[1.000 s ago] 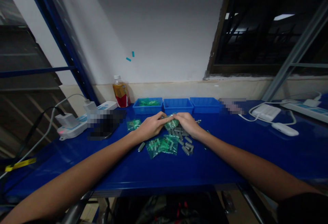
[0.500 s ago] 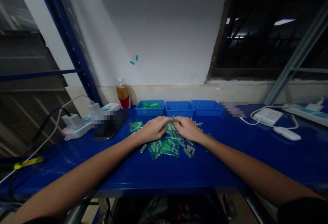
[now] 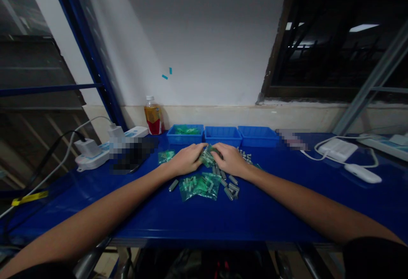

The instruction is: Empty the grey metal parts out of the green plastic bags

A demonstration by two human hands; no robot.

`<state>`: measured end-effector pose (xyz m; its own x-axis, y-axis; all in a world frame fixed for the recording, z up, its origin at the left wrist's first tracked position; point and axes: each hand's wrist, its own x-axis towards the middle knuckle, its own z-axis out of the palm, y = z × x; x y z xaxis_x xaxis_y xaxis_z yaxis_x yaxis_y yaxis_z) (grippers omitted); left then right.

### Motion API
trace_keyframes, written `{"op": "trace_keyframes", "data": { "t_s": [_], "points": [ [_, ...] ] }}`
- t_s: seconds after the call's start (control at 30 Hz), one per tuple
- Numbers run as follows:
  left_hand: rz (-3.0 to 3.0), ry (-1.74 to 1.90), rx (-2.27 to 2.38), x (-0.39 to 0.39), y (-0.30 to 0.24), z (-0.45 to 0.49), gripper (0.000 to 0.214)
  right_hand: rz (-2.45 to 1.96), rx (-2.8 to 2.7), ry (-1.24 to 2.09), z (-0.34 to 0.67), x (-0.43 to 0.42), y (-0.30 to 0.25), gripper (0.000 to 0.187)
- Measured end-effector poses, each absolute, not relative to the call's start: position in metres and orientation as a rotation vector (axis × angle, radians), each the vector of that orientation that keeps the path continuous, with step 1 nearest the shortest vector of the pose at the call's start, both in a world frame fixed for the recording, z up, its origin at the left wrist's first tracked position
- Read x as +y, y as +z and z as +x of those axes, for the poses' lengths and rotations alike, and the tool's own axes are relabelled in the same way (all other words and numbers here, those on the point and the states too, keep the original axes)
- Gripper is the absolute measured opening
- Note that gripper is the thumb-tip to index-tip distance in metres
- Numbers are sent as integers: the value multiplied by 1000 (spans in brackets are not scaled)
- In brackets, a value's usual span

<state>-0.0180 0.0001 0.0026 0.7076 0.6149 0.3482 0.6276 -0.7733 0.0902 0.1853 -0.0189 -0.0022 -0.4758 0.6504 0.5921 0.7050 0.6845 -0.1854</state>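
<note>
Between my two hands is a small green-tinted plastic bag [image 3: 208, 156] with metal pieces in it. My left hand [image 3: 188, 159] grips its left edge with the fingertips, and my right hand [image 3: 230, 159] pinches it from the right. Loose metal cylinders [image 3: 230, 190] lie just below my right hand, and some small screws [image 3: 245, 156] show beyond it. Nearer to me, more green bags of parts [image 3: 200, 185] lie flat and overlap. One lone metal cylinder [image 3: 173, 185] rests left of them. Another small filled bag [image 3: 165, 156] sits left of my left hand.
Three blue trays stand along the wall; the left tray [image 3: 170, 138] holds green bags. A drink bottle [image 3: 153, 116] stands behind. Power strips with plugs [image 3: 95, 158] lie at the left, a white adapter [image 3: 338, 149] and cables at the right.
The bag between my hands has been lifted and tilted a little, so more of it shows. My fingers have shifted along its edges. The view has moved slightly.
</note>
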Motion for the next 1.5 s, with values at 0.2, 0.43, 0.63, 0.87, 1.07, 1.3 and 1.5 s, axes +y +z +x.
{"op": "trace_keyframes", "data": {
  "t_s": [0.2,0.43,0.63,0.87,1.07,1.3,1.5],
  "points": [
    [-2824,-436,-1000,2,3,-18,15,-1083,-2338,-135,182,-23,-2,15],
    [-2813,-396,-989,1,4,-18,13,-1082,-2358,-169,182,-23,-3,17],
    [-2820,-396,-995,-1,6,-17,14,-1020,-2345,-144,182,-21,-6,16],
    [-2798,-426,-995,-3,7,-16,23,-919,-2066,-342,181,-26,-4,23],
    [-2803,-455,-1008,-1,4,-17,23,-828,-2168,-329,181,-25,-7,24],
    [-2859,-536,-1047,4,0,-20,21,-646,-2129,-141,181,-32,-2,26],
    [-2857,-612,-1075,3,-2,-20,47,-733,-2058,-79,178,-33,-2,20]
  ]
}}
